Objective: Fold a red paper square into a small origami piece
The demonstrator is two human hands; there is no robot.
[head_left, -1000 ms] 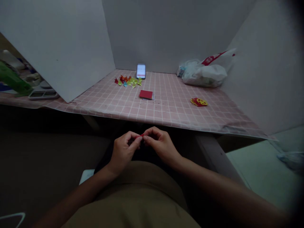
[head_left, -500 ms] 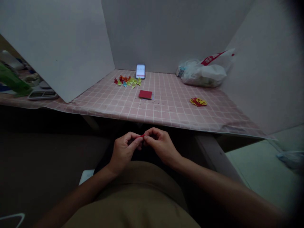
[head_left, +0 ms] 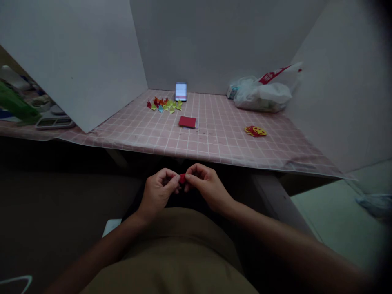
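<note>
Below the table's front edge, over my lap, my left hand [head_left: 159,191] and my right hand [head_left: 206,187] pinch a small piece of red paper [head_left: 182,178] between their fingertips. Both hands have curled fingers and meet at the paper. On the pink checked tablecloth [head_left: 214,139] lies a stack of red paper squares [head_left: 187,121]. Behind it sits a cluster of several small folded paper figures [head_left: 165,104] in red, orange, yellow and blue.
A phone [head_left: 181,91] with a lit screen leans on the back wall. A white plastic bag [head_left: 263,94] lies at the back right, and a red and yellow paper cutout [head_left: 255,131] in front of it. White boards wall the table. Clutter and a tray [head_left: 54,121] sit far left.
The hands have shifted slightly and turned the red paper, so more of its face shows between the fingertips. Nothing on the table has moved.
</note>
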